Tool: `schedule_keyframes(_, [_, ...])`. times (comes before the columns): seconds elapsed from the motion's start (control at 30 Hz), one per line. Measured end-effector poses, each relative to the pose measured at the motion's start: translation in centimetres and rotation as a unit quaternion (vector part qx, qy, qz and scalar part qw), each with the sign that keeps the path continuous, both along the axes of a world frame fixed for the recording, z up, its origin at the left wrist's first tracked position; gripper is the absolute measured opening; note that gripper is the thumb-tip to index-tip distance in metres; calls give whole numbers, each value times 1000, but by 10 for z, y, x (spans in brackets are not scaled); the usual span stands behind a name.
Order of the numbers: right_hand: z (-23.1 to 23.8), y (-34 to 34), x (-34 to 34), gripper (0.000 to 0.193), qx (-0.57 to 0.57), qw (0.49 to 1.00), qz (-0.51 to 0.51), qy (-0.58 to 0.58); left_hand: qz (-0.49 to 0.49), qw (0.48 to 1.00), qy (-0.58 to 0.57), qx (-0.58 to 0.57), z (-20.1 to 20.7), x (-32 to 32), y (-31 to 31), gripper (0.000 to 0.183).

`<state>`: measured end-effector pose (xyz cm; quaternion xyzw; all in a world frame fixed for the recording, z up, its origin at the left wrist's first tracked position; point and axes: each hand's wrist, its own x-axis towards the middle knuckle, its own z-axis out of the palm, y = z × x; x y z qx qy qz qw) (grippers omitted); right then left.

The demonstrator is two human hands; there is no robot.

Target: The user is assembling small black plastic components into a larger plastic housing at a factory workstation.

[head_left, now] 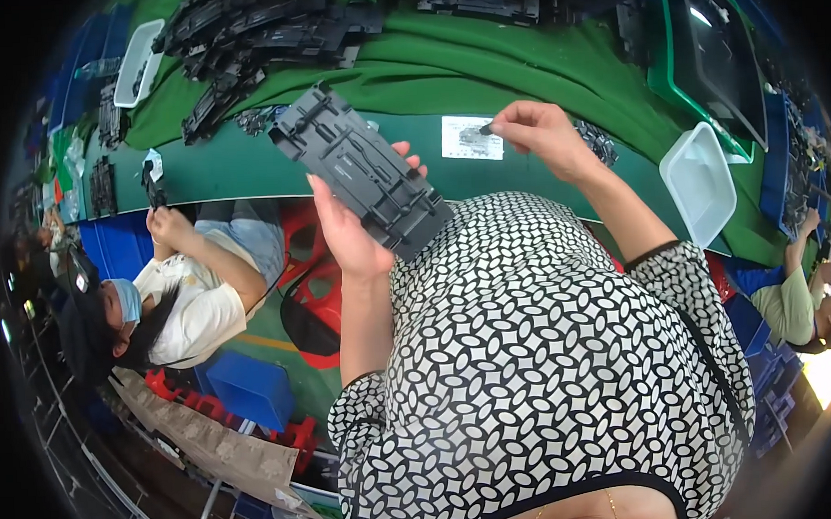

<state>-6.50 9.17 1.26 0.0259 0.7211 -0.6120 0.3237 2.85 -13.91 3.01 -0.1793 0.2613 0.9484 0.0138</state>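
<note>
We grip the long black ribbed plastic panel (pixel 362 170) in our left hand (pixel 350 230); our right hand (pixel 544 136) pinches a small dark clip (pixel 486 129) just beyond it, not yet fitted.

Green table, lots of black plastic, and neighbours on both sides

Everything sits around the green table (pixel 482 70): a big heap of black plastic parts (pixel 261 36) is piled on its far left part, with a white tray (pixel 139 60) just left of that heap, another white tray (pixel 698 184) at the table's right edge, and a green-rimmed bin (pixel 715 61) beyond it on the far right. A white paper label (pixel 471 137) lies flat near the table's front edge. Below the left end sits a person in a white shirt (pixel 193 304) beside a red stool (pixel 312 300), and a person in a green shirt (pixel 788 306) sits off the right end.
</note>
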Motion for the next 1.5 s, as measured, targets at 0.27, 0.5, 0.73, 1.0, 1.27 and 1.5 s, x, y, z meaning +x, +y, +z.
schedule_keyframes(0.27, [72, -15, 27, 9, -32, 977, 69, 197, -37, 996, 47, 64, 13, -12, 4, 72])
schedule_keyframes(0.5, [69, -22, 36, 21, 30, 767, 192, 612, -36, 995, 63, 62, 23, -14, 10, 80])
schedule_keyframes(0.73, [63, -23, 34, 26, 22, 724, 228, 651, -56, 994, 81, 41, 24, -15, 11, 74])
schedule_keyframes(1.0, [61, -22, 34, 25, 13, 716, 252, 651, -57, 995, 78, 21, 25, -15, 11, 73])
schedule_keyframes(1.27, [64, -23, 35, 19, 41, 711, 287, 641, -61, 994, 94, 4, 26, -14, 13, 74])
schedule_keyframes(1.5, [59, -23, 35, 27, 16, 726, 273, 631, -29, 997, 67, 6, 30, -14, 20, 78])
